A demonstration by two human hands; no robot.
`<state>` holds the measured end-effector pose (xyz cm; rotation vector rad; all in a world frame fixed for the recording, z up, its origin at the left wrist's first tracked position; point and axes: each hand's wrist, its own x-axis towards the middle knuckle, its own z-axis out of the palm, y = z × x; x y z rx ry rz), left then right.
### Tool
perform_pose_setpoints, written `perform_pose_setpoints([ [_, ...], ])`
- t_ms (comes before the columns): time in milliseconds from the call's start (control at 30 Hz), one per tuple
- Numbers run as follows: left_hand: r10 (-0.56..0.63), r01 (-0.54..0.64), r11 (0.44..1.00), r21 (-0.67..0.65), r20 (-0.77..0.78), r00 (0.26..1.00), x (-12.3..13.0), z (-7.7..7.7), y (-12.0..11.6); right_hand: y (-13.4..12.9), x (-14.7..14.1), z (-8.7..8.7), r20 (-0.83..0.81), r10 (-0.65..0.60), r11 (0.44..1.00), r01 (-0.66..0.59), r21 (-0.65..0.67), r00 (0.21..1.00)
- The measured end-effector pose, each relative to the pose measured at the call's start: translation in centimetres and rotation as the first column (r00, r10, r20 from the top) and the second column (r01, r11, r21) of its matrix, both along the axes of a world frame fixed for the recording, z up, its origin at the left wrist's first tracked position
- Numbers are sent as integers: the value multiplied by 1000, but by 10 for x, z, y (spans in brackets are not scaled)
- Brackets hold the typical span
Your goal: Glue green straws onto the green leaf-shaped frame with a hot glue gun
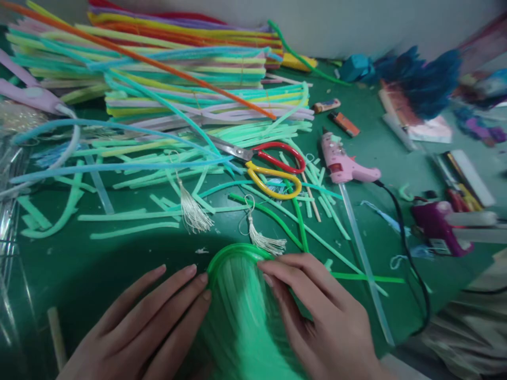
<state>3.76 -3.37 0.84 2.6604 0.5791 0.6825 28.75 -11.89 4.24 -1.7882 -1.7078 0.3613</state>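
A bright green, finely streaked piece (247, 316) with a rounded rim (237, 249) is being held at the near edge of a green table (119, 256), between two bare hands; its upper right edge is being pinched between the thumb and fingers of the right hand (328, 311); its left edge is being touched by the extended fingertips of the left hand (154, 322), though whether anything is being gripped there cannot be told, the thumb being hidden.

The curved edge seems to be being shaped or pressed into line; for the next move, an even, light pressure from both sides appears to be called for, with the curve being kept smooth.

Just beyond the rim, a white tassel (265, 240) is being left lying; farther off, scissors (247, 154) and a pink glue gun (346, 169) are being left untouched among cut pale green strips (134, 228).
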Motion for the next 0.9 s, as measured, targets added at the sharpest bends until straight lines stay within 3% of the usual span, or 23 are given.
perform_pose_setpoints([
  [200,27,-29,998,-56,-32,999,10,5,7,1,-1,0,-8,6,1000,-6,-11,1000],
  [567,3,-1,999,37,-51,999,10,3,5,1,0,3,2,11,1000,-11,-8,1000],
  [900,-9,10,1000,14,-77,997,9,3,6,0,1,-1,-6,4,1000,-5,-6,1000],
])
